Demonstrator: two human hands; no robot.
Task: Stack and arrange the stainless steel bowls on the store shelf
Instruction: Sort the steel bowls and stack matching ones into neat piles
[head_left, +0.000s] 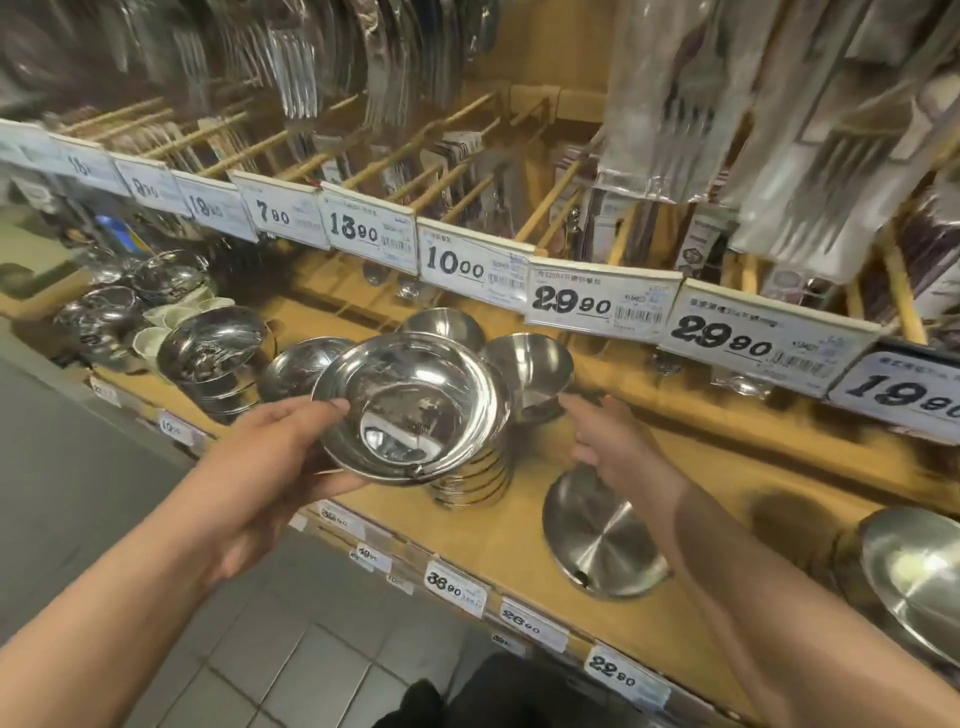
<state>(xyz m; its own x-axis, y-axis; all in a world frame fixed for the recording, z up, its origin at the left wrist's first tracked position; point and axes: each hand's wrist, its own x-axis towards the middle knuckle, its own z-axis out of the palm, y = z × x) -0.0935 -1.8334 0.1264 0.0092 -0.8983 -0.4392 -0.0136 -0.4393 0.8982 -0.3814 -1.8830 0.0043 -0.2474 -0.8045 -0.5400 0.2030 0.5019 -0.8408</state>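
My left hand (270, 457) grips a wide shiny steel bowl (410, 405) by its left rim, thumb on top, holding it tilted above a stack of nested steel bowls (478, 483) on the wooden shelf (701, 499). My right hand (608, 441) reaches forward with fingers straight, its fingertips next to a deep steel bowl (530, 369) behind the stack. Two more steel bowls stand close by, one at the back (441, 325) and one to the left (298, 364). An upside-down steel bowl (597, 540) lies under my right wrist.
A taller bowl stack (215, 358) stands further left, with small white cups (166, 317) and lidded steel pots (166, 273) beyond. A large steel dish (919, 571) sits at the right edge. Price tags (597, 299) line a rail above; packaged cutlery (670, 104) hangs overhead.
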